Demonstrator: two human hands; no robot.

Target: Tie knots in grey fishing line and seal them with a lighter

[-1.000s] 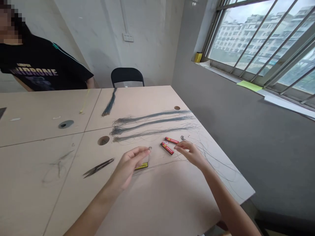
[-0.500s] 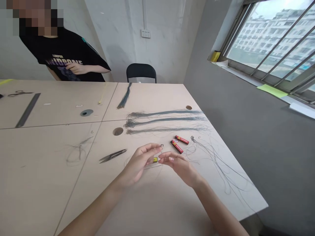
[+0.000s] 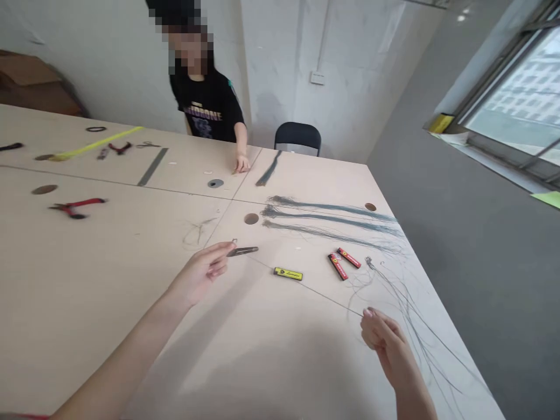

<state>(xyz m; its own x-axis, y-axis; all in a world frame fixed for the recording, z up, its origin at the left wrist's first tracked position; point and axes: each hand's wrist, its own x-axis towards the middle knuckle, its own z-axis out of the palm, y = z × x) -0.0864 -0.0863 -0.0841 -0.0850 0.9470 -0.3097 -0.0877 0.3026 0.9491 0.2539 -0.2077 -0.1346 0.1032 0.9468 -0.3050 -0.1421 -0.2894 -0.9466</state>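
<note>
A fine dark strand [image 3: 306, 286] runs taut just above the worktop [image 3: 131, 303], from the left hand [image 3: 201, 271] to the right hand [image 3: 385, 344]. The left hand is pinched closed with its fingers pointing forward, and a tiny loop [image 3: 235, 240] stands up at its tip. The right hand is curled closed, with the strand running into its fingertips [image 3: 366, 312]; it sits near the worktop's right edge.

Just beside the left fingertips lie small snips [image 3: 242, 251], and the strand passes over a yellow packet's near side, with the yellow packet [image 3: 287, 273] close behind it. Farther right are two red packets [image 3: 338, 266], side by side and slightly splayed. Loose strands [image 3: 411, 315] trail from behind them toward the near right corner, beneath and past the right hand.

Three long strand bundles [image 3: 328, 219] lie across the worktop toward the far edge, and a shorter bundle [image 3: 269, 168] lies beyond them. A hole [image 3: 251, 219] sits at their left end.

Across the worktop, a co-worker [image 3: 205, 111] in a black T-shirt rests a hand [image 3: 240, 165] on the far edge, beside a black chair [image 3: 297, 139]. To the far left lie red-handled pliers [image 3: 74, 206], a metal ruler [image 3: 152, 167] and a yellow strip [image 3: 96, 143].
</note>
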